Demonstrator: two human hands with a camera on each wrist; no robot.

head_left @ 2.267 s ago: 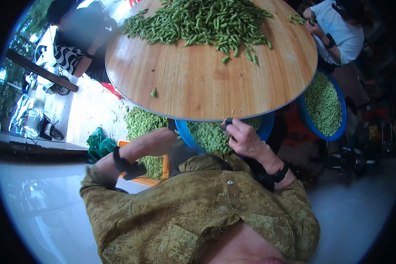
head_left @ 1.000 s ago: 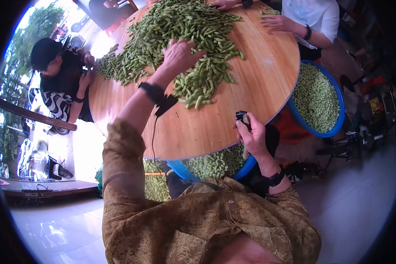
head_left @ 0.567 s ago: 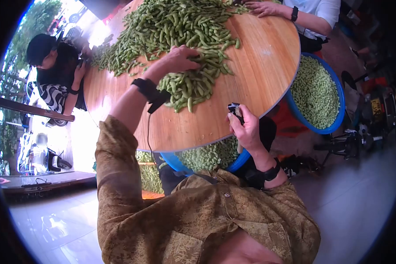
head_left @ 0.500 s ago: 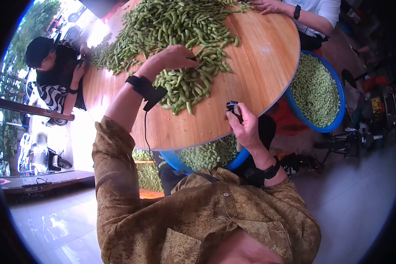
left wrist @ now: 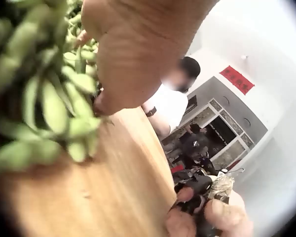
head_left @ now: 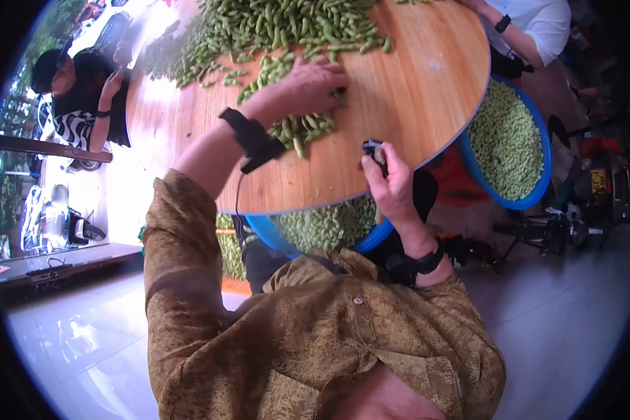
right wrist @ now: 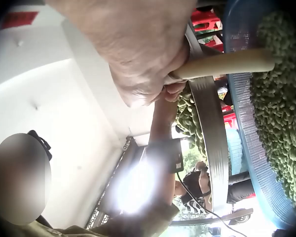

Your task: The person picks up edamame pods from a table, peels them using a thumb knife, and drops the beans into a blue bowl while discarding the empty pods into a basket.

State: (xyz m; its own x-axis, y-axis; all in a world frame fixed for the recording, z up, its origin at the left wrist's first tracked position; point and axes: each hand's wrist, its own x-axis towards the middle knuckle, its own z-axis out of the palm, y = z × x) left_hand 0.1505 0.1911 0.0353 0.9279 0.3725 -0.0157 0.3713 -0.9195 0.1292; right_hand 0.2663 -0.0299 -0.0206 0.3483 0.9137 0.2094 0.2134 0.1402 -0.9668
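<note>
My left hand (head_left: 313,85) is over a small heap of green soybean pods (head_left: 302,130) on the round wooden table (head_left: 427,91), its fingers spread along the heap's right side. The left wrist view shows pods (left wrist: 54,106) close beside the palm, with the fingertips mostly hidden. At the table's near edge, my right hand (head_left: 393,187) grips a small tool (head_left: 375,155) with a black upper end. Its pale round handle (right wrist: 227,65) sticks out below the fist; the hand hides the working end's shape.
A larger pile of pods (head_left: 280,28) covers the table's far side. Below the near edge stands a blue basin (head_left: 259,231) of shelled beans, and another blue basin (head_left: 539,189) is at right. One person (head_left: 84,91) sits at left, another (head_left: 539,31) at right. A cable (head_left: 239,196) hangs from my left wrist.
My left hand has gone from beside my lap up onto the pods, and a small heap now lies nearer me. My right hand has risen from over the basin to the table edge.
</note>
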